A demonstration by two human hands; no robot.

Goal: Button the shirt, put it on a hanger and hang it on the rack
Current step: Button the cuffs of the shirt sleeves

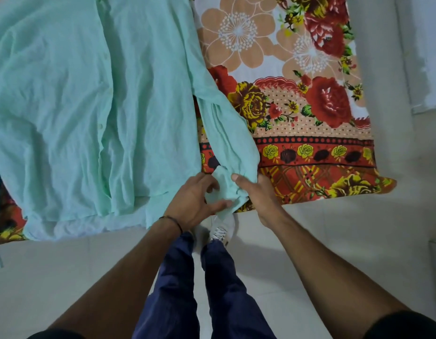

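One shirt (89, 106): mint green, spread flat on the floral bedsheet (305, 99); collar end cut off by the top edge.
Placket (105, 118): buttons faint (fastened or not, cannot tell).
Sleeve cuff (228, 188): at the sheet's near edge, between the two hands and partly covered by them.
Left hand (192, 204): pinching the cuff's flap.
Right hand (261, 194): gripping the cuff, thumb on top.

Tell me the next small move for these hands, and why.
Probably draw the two edges of the cuff together and button it. The left hand and the right hand both pinch the cuff, and the front of the shirt looks closed, so the cuff seems to be what remains.
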